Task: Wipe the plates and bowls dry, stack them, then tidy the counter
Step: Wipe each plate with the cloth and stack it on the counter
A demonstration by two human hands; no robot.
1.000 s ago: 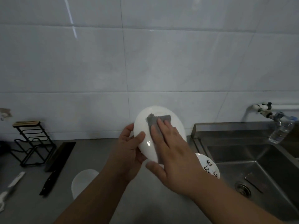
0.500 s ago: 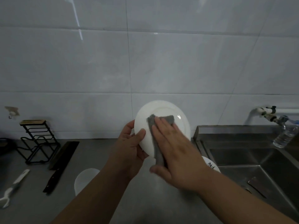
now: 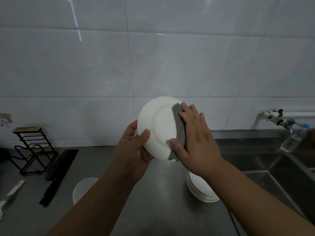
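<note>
Steel counter (image 3: 153,210), left hand (image 3: 134,150) gripping plate (image 3: 160,126) rim, right hand (image 3: 197,138) flat, pressing cloth (image 3: 179,128) on it

a black wire rack (image 3: 32,149) stands far left — water bottle (image 3: 294,138) at the tap (image 3: 272,114) above the sink (image 3: 281,181).

White plate (image 3: 157,126) — underside up, held.

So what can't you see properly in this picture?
All in the head view:
- Stack: the right arm covers most of it, so its dishes can't be counted.
- Plate: its far face is turned away; the cloth and right hand cover part of the near one.
- Tub: the left arm hides one side.
- Tool: blurred, cut off by the left edge.
</note>
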